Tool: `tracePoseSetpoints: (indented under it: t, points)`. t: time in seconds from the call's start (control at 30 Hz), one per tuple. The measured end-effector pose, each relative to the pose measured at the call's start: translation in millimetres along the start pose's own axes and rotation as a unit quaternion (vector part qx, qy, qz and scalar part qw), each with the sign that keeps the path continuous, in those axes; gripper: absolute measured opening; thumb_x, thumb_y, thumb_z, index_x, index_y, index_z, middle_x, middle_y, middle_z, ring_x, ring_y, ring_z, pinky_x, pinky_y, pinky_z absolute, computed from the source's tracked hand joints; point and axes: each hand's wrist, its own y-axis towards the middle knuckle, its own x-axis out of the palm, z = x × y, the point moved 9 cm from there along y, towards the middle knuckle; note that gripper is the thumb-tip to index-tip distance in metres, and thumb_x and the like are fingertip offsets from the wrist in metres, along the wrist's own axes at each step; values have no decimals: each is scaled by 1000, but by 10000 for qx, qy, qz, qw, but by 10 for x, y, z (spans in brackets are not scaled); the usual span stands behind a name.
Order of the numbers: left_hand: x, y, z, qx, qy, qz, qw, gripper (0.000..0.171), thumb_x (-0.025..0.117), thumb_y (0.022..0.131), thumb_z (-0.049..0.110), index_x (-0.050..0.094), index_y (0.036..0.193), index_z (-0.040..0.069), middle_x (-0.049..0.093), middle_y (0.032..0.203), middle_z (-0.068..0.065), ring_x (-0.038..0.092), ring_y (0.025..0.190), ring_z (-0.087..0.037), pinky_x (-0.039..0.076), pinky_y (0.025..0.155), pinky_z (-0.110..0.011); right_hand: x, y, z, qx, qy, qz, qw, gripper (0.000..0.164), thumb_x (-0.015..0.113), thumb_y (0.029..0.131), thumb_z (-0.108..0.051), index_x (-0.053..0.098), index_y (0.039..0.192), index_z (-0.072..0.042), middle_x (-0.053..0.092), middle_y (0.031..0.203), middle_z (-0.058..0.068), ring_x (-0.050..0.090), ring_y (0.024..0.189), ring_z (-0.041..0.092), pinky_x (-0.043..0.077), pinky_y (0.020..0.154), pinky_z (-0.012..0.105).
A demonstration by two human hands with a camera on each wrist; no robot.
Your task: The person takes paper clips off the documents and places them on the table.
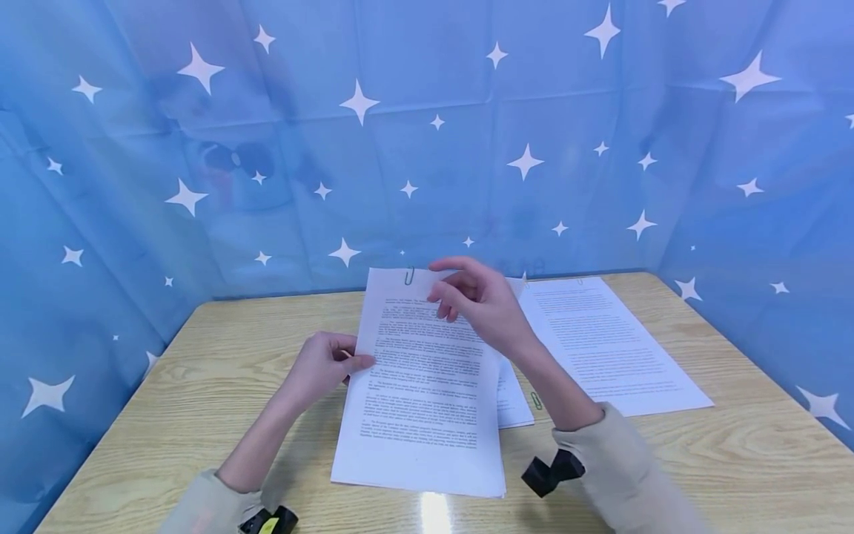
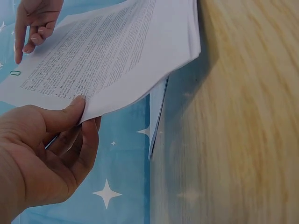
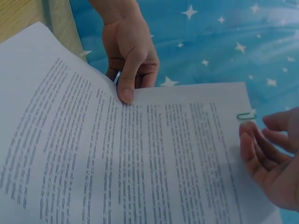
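My left hand (image 1: 328,358) pinches the left edge of a stack of printed sheets (image 1: 427,463), thumb on the front and fingers behind. The stack is tilted up over the table, and its near corner bends in the left wrist view. A green paper clip (image 1: 409,276) sits on its top edge. Close beside this clip, my right hand (image 1: 482,302) hovers over the upper right part with fingers loosely bent and nothing between them. In the right wrist view, the right fingertips (image 3: 247,126) are just below the paper clip (image 3: 246,116).
More printed pages (image 1: 610,348) lie at the back right of the wooden table (image 1: 187,415), with clips at their top. Another sheet (image 1: 514,400) shows behind the held stack. A loose green paper clip (image 1: 536,400) lies beside it. A blue starred curtain (image 1: 427,148) hangs behind.
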Motion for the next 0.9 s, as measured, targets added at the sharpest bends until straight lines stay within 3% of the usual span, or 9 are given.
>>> tracePoseSetpoints:
  t: [0.27, 0.6, 0.9]
  points:
    - [30, 4, 1, -33, 30, -44, 10000, 11, 75, 89, 1, 79, 99, 3, 73, 83, -5, 63, 66, -20, 57, 66, -48, 133, 49, -11, -91, 189, -103, 9997, 30, 61, 100, -4, 61, 130, 1, 70, 91, 21, 64, 70, 36, 56, 66, 33]
    - [36, -7, 10, 52, 39, -75, 10000, 10, 75, 89, 2, 79, 98, 2, 73, 82, -5, 62, 65, -19, 57, 64, -45, 143, 52, -16, 64, 157, 257, 9995, 11, 68, 98, -10, 67, 107, -3, 70, 80, 15, 60, 63, 41, 55, 58, 33]
    - [39, -18, 27, 173, 14, -153, 9997, 11, 74, 90, 2, 79, 100, 2, 74, 83, -6, 63, 65, -19, 58, 64, -45, 140, 38, -22, 87, 31, 297, 9995, 9, 68, 97, -10, 68, 105, -5, 69, 76, 12, 61, 62, 38, 55, 58, 33]
